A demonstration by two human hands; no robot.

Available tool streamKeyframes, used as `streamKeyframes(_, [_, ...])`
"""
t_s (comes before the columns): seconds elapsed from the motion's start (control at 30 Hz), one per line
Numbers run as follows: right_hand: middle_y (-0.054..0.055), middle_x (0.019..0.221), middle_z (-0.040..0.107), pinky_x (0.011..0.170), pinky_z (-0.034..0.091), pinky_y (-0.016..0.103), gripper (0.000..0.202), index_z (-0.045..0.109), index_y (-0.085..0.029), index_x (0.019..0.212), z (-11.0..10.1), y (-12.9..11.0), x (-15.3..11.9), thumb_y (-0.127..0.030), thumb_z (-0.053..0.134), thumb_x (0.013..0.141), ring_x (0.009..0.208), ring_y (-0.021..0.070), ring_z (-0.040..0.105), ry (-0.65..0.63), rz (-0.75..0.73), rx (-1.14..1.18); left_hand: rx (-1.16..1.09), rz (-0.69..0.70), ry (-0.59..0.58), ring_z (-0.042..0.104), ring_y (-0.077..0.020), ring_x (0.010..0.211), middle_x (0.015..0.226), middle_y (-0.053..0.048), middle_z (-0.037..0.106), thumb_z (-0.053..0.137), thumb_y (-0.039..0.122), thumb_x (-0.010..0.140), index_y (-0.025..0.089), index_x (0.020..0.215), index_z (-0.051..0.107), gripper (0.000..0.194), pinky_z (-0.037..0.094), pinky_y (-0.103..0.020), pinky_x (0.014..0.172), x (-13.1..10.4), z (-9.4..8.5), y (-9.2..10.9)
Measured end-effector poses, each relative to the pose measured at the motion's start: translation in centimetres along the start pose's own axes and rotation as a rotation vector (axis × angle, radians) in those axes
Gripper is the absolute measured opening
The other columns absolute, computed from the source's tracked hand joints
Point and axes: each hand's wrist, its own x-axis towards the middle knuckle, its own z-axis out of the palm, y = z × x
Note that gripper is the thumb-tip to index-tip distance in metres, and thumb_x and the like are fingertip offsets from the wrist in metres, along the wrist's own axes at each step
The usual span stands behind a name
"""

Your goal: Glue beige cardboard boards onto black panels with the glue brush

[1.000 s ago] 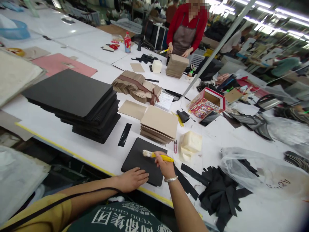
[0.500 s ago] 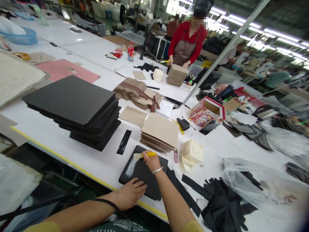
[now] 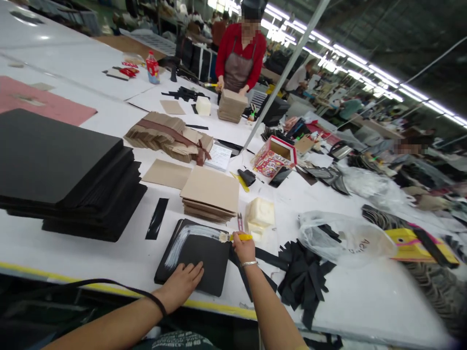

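Note:
My right hand is closed round the yellow handle of a paintbrush. The pale bristles touch the top right part of a black square panel, which looks like the top one of a low stack. A streaky white coat curves along the panel's left and far edges. My left hand lies flat with fingers spread on the panel's near left part. Just behind sits a stack of tan boards. A cream-coloured plastic container stands beyond my right hand.
A tall stack of black panels stands at left, near a black strip. Black fabric strips and a clear plastic bag lie at right. Across the table a co-worker in red handles tan boards. A metal pole rises behind.
My right hand has drawn the brush rightward along the panel's far edge, lengthening the white coat. My left hand stays on the panel. The camera view has turned to the right.

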Motion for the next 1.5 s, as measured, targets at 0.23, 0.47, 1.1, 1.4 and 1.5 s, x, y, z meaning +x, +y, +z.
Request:
streamKeyframes(0.23, [0.005, 0.087, 0.064, 0.074, 0.046, 0.027, 0.024, 0.062, -0.022, 0.100, -2.2, -0.2, -1.9, -0.033, 0.046, 0.086, 0.080, 0.0151, 0.059, -0.133, -0.608, -0.427, 0.057, -0.005, -0.045, 0.050, -0.0270, 0.099, 0.136, -0.013, 0.043, 0.039, 0.005, 0.079, 0.018, 0.128, 0.046, 0.051, 0.041, -0.042, 0.074, 0.2, -0.3, 0.6])
streamKeyframes(0.47, [0.004, 0.075, 0.061, 0.065, 0.044, 0.023, 0.021, 0.061, -0.021, 0.098, -1.6, 2.5, -8.7, -0.026, 0.044, 0.087, 0.067, 0.0134, 0.056, -0.322, -0.750, -0.575, 0.066, -0.025, -0.077, 0.050, -0.0272, 0.100, 0.137, -0.015, 0.040, 0.040, 0.010, 0.082, 0.018, 0.129, 0.045, 0.048, 0.041, -0.043, 0.075, 0.3, -0.2, 0.7])
streamKeyframes(1.1, [0.005, 0.079, 0.066, 0.065, 0.048, 0.023, 0.028, 0.056, -0.022, 0.110, -2.9, 3.6, -13.7, -0.029, 0.038, 0.090, 0.070, 0.0141, 0.062, -0.202, -0.532, -0.519, 0.054, -0.008, -0.088, 0.050, -0.0265, 0.102, 0.136, -0.012, 0.042, 0.048, 0.014, 0.080, 0.019, 0.127, 0.047, 0.047, 0.043, -0.040, 0.076, 0.3, -0.6, 0.2])
streamKeyframes(1.4, [0.010, 0.081, 0.065, 0.068, 0.049, 0.029, 0.025, 0.057, -0.013, 0.099, -2.6, 8.4, -10.4, -0.028, 0.041, 0.089, 0.076, 0.0183, 0.062, 0.299, -0.515, -0.677, -0.032, -0.024, -0.119, 0.049, -0.0277, 0.107, 0.137, -0.008, 0.042, 0.057, 0.019, 0.076, 0.023, 0.128, 0.046, 0.054, 0.042, -0.043, 0.085, 0.5, -1.1, -0.2])
streamKeyframes(1.5, [0.011, 0.092, 0.064, 0.075, 0.050, 0.032, 0.022, 0.053, -0.013, 0.104, -3.3, 6.9, -9.0, -0.025, 0.044, 0.088, 0.085, 0.0196, 0.061, 0.372, -0.586, -0.642, -0.045, -0.040, -0.129, 0.049, -0.0293, 0.108, 0.136, -0.007, 0.043, 0.060, 0.018, 0.072, 0.024, 0.127, 0.047, 0.057, 0.042, -0.045, 0.087, 0.2, -0.7, 0.0])
